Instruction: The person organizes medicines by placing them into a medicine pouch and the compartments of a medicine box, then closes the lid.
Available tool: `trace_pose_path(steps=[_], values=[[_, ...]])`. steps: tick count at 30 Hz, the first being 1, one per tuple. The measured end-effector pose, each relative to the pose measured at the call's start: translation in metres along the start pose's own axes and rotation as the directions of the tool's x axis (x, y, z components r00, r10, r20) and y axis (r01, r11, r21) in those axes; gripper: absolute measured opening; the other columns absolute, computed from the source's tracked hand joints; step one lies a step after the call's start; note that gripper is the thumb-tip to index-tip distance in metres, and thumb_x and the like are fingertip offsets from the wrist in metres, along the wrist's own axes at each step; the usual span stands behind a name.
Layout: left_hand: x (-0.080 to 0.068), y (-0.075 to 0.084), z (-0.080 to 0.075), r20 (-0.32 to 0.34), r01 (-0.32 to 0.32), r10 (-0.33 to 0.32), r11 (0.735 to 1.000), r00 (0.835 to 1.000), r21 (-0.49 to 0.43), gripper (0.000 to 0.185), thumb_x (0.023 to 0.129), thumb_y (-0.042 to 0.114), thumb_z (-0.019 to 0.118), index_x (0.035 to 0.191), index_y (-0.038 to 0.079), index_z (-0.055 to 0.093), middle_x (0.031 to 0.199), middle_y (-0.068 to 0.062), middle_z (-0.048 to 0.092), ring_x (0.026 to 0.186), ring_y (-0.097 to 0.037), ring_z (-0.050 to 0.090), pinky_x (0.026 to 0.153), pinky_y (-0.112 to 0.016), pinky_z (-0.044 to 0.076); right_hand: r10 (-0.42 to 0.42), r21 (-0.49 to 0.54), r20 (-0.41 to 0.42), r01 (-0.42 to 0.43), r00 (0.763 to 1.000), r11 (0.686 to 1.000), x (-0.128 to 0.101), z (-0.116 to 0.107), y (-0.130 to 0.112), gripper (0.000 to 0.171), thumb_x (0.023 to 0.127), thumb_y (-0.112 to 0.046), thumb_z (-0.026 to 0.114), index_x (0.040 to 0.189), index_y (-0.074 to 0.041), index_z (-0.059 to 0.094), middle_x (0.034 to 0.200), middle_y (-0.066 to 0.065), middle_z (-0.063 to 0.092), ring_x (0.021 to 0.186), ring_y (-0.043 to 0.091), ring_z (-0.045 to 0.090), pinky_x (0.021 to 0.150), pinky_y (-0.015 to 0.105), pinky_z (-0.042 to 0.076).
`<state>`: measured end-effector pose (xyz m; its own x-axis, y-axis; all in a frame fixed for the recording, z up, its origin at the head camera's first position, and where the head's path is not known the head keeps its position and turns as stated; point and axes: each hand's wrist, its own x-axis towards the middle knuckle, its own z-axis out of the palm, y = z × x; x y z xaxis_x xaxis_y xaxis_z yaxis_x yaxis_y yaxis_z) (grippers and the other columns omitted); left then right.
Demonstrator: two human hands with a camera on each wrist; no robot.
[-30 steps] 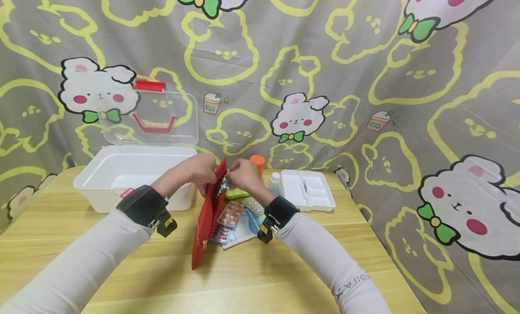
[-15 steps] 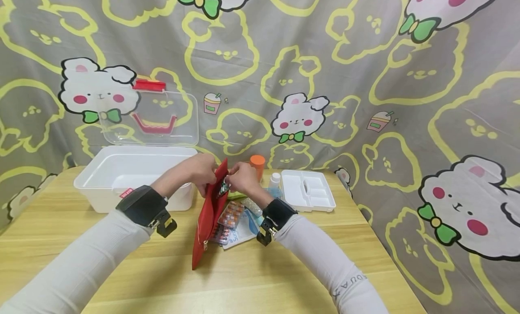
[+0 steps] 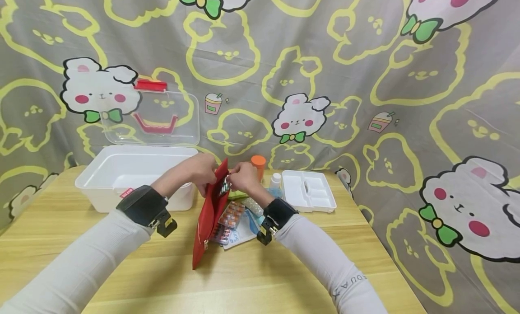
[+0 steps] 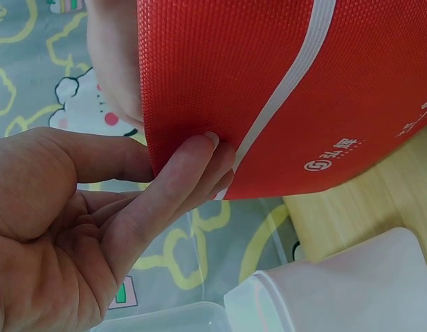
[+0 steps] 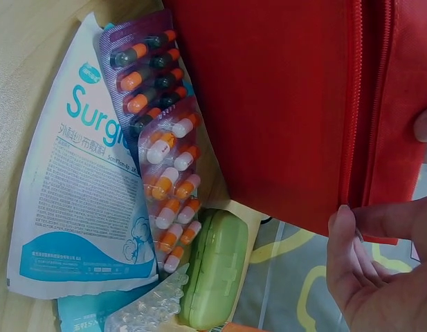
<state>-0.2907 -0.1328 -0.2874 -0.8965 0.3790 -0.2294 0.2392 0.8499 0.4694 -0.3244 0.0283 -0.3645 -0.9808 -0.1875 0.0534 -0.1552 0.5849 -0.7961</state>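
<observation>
- A white storage box (image 3: pixel 122 176) stands at the far left of the wooden surface (image 3: pixel 252 278), at about ten o'clock from the hands; its clear lid (image 3: pixel 150 117) with a red handle stands raised behind it.
- The left hand (image 3: pixel 199 169) pinches the top edge of a red pouch (image 3: pixel 211 214); in the left wrist view the thumb lies behind the fabric and the curled fingers (image 4: pixel 192 166) press its outer face beside a white stripe.
- The red pouch stands on edge at the middle of the surface, its upper end lifted between the two hands and its lower end down on the wood at six o'clock from them.
- The right hand (image 3: pixel 243 176) meets the pouch's top from the other side, its fingers curled at the zip opening, where a blister strip (image 3: pixel 225 185) shows between the fingertips and the red fabric. Whether the fingers actually pinch that strip cannot be told; the right wrist view shows only fingertips (image 5: pixel 344 228) at the zip edge.
- Just right of the pouch, at about five o'clock from the right hand, lie capsule blister packs (image 5: pixel 165 173) on top of a white and blue packet (image 5: pixel 75 207), with a green pill case (image 5: pixel 216 277) touching them.
- An orange-capped bottle (image 3: pixel 257 162) and a small white bottle (image 3: pixel 276 180) stand behind the right hand.
- A white divided tray (image 3: pixel 308 189) lies at three o'clock, farthest right.
</observation>
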Motion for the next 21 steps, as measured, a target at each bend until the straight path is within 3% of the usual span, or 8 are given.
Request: trace_pose_path(steps=[6, 11, 21], values=[[-0.0002, 0.0001, 0.0006, 0.003, 0.005, -0.005, 1.0, 1.0, -0.013, 0.01, 0.084, -0.006, 0.057, 0.086, -0.006, 0.067, 0.07, -0.014, 0.072, 0.059, -0.021, 0.075, 0.062, -0.031, 0.063, -0.018, 0.014, 0.01, 0.018, 1.0, 1.0, -0.0006, -0.0019, -0.0001, 0.019, 0.091, -0.006, 0.068, 0.076, 0.003, 0.073, 0.073, 0.009, 0.072, 0.054, 0.013, 0.067, 0.06, 0.033, 0.063], [-0.0002, 0.0, 0.0016, 0.001, 0.011, -0.011, 1.0, 1.0, -0.024, 0.01, 0.084, -0.006, 0.057, 0.087, -0.006, 0.066, 0.071, -0.015, 0.072, 0.059, -0.021, 0.075, 0.056, -0.027, 0.061, -0.021, 0.019, 0.015, 0.021, 1.0, 1.0, -0.0009, -0.0017, -0.0004, 0.021, 0.092, -0.006, 0.065, 0.074, 0.001, 0.074, 0.071, 0.007, 0.072, 0.052, 0.013, 0.066, 0.057, 0.032, 0.062], [0.0006, -0.0009, 0.0013, -0.007, 0.006, -0.006, 1.0, 1.0, -0.014, 0.011, 0.083, -0.006, 0.057, 0.088, -0.007, 0.067, 0.071, -0.015, 0.073, 0.059, -0.022, 0.075, 0.057, -0.029, 0.062, 0.011, 0.043, 0.025, -0.012, 1.0, 0.999, 0.0007, 0.0001, -0.0021, 0.023, 0.09, -0.007, 0.072, 0.068, -0.001, 0.072, 0.07, 0.01, 0.073, 0.05, 0.012, 0.065, 0.062, 0.038, 0.064]])
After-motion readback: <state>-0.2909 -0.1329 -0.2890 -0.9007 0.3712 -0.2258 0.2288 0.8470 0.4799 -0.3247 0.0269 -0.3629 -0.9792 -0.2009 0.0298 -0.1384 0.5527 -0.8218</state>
